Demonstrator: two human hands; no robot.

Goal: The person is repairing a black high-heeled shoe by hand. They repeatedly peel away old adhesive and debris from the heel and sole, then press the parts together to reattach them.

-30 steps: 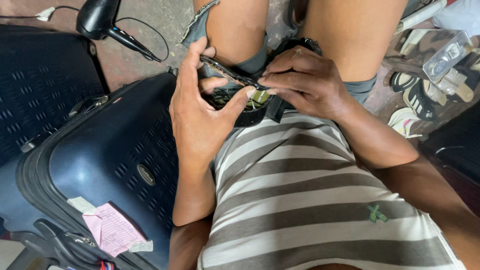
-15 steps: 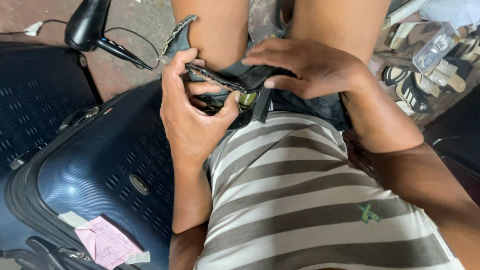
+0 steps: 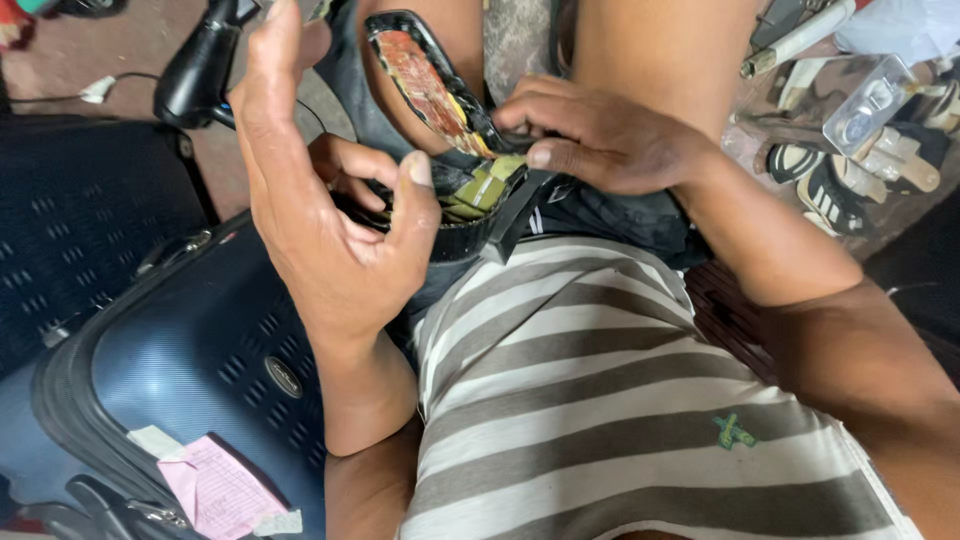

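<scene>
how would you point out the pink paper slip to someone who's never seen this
Start at the big dark blue suitcase lying left of the person's striped shirt. Follow its lid down to the bottom edge of the view: the pink paper slip is taped there, the only pink thing on the case.

Pink paper slip taped to a dark blue suitcase; clear blister pack among the clutter at upper right.

The pink slip, a rectangle with faint print, lies tilted on the lower corner of the ribbed blue suitcase, held by pale tape strips at its upper and lower ends. A small dark oval badge sits on the suitcase shell. At the far upper right, a clear plastic blister pack holding small round pieces lies tilted among tools.
</scene>
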